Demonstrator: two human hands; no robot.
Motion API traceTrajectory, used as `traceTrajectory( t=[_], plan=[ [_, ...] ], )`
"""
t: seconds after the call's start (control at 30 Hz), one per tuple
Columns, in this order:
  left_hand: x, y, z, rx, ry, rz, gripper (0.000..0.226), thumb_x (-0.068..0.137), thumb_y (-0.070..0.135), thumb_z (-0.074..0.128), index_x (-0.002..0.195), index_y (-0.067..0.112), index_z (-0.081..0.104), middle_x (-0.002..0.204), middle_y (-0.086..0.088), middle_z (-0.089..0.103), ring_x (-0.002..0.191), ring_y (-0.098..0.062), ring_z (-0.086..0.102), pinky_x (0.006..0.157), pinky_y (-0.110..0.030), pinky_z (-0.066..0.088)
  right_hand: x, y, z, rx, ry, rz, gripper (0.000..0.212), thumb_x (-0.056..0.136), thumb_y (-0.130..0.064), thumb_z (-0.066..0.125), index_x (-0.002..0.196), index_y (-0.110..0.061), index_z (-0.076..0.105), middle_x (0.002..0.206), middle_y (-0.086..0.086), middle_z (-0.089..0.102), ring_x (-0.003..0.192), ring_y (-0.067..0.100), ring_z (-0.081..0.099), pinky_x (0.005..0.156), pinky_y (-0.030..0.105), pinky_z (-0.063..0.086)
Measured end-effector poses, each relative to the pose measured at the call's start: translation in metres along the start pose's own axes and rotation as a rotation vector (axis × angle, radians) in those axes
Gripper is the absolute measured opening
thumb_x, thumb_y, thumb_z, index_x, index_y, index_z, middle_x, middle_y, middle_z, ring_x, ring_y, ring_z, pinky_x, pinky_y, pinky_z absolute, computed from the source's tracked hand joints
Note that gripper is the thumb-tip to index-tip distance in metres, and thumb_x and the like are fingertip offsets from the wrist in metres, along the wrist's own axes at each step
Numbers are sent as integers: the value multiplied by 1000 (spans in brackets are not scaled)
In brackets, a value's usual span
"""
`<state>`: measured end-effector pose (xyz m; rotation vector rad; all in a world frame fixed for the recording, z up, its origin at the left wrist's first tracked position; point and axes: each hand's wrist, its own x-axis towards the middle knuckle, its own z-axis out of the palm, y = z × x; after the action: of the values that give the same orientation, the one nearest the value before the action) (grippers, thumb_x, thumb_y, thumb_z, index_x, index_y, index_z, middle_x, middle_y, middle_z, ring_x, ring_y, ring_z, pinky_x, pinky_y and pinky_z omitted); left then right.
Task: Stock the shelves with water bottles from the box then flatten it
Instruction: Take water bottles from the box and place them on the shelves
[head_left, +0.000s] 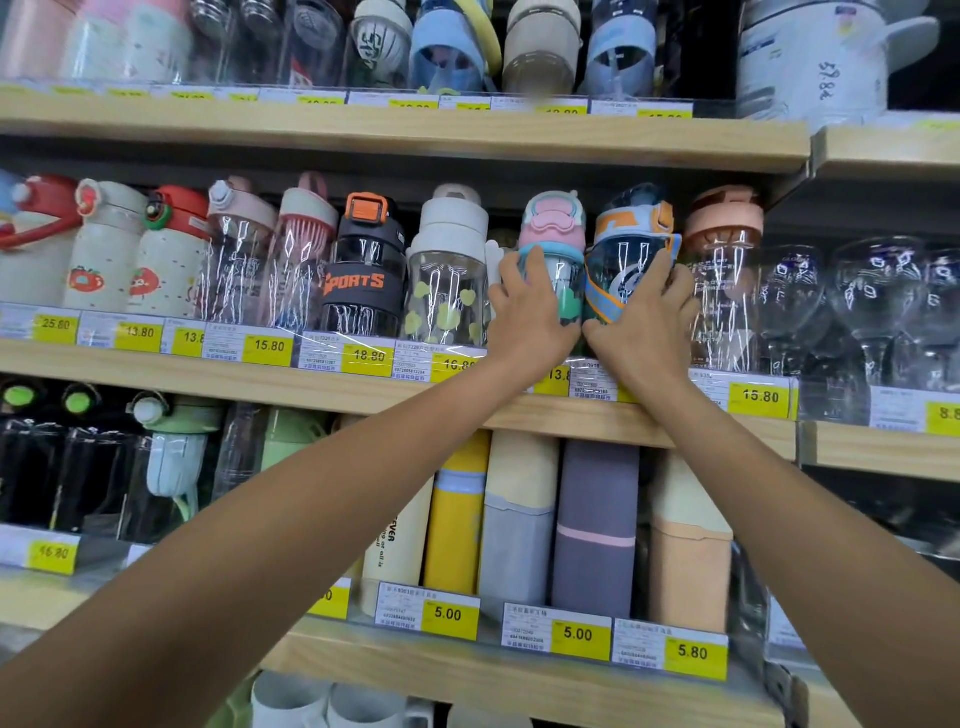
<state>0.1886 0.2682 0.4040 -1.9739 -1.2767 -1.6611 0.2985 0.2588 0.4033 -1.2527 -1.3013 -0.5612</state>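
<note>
Both my arms reach up to the middle wooden shelf. My left hand wraps around a small bottle with a pink and teal lid, standing upright on that shelf. Right beside it, my right hand grips a dark blue bottle with an orange and light-blue lid, also upright. The two bottles touch each other, side by side. My palms cover their lower halves. The box is not in view.
To the left stand a clear bottle with a white lid and a black SPORTS bottle; a peach-lidded bottle and glass goblets are to the right. Yellow price tags line each shelf edge. Shelves above and below are packed with bottles.
</note>
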Motion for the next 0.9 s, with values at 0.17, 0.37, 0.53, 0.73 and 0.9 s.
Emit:
traceTrajectory(
  t=[0.17,0.37,0.53,0.73,0.9],
  plan=[
    [-3,-2,1,2,18,21,87,79,28,69,146,13,15,146,-10,16,125,-37,30,86,-45,43,-3,1,5,-71,44,-17,98,73,-31,73,147,-7,13,150,17,16,130,38,25,101,47,35],
    [-4,-3,0,-1,7,31,88,82,29,68,147,12,12,149,-11,13,129,-37,25,94,-46,40,-4,1,6,-108,52,0,100,76,-39,72,149,-10,10,152,17,13,134,37,21,99,52,36],
    [-4,-7,0,-14,18,43,85,82,29,66,146,11,14,147,-12,15,130,-34,22,96,-44,39,-8,2,5,-66,80,-54,95,76,-31,65,149,-5,10,152,19,15,132,38,24,103,46,32],
    [-2,-7,-3,-38,6,39,84,82,30,67,145,11,15,145,-12,16,128,-35,23,99,-40,35,-7,3,8,-101,121,-67,102,74,-39,72,149,-7,10,150,19,19,128,39,29,99,49,36],
    [-3,-7,-3,-28,0,39,84,83,31,66,146,12,13,145,-12,16,128,-34,22,99,-39,35,-8,3,7,-89,121,-63,93,74,-36,67,147,-5,17,149,20,20,128,39,28,101,48,34]
  ],
)
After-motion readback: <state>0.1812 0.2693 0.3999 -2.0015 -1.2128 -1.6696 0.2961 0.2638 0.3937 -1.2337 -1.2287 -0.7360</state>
